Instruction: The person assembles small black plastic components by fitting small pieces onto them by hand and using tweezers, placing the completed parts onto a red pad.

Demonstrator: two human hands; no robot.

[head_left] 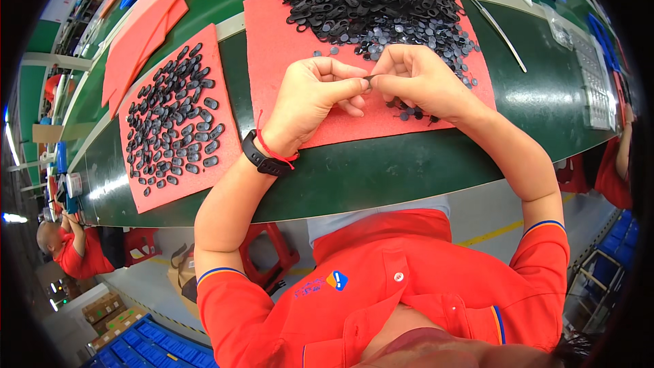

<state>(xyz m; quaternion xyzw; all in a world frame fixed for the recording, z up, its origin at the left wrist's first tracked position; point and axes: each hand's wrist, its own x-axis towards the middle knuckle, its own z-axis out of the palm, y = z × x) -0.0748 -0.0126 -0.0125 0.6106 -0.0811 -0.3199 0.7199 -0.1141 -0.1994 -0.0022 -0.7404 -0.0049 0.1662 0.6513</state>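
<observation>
My left hand (315, 91) and my right hand (417, 82) meet over a pink foam mat (272, 48), fingers pinched together. Between their fingertips is a small black part (369, 80), mostly covered by the fingers; its exact kind does not show. Beyond my hands lies a heap of black oval plastic pieces (368, 0) with ring-shaped openings. Small round dark discs (415, 37) spread from the heap's near side toward my right hand. On a second pink mat (153, 201) to the left, many black oval pieces (180, 119) lie spread out singly.
The mats rest on a dark green table (381, 157). More pink foam sheets (146, 31) lie at the back left. A thin metal tool (499, 34) lies right of the heap, with a clear plastic tray (591, 82) farther right. A seated person (75, 249) is at the far left.
</observation>
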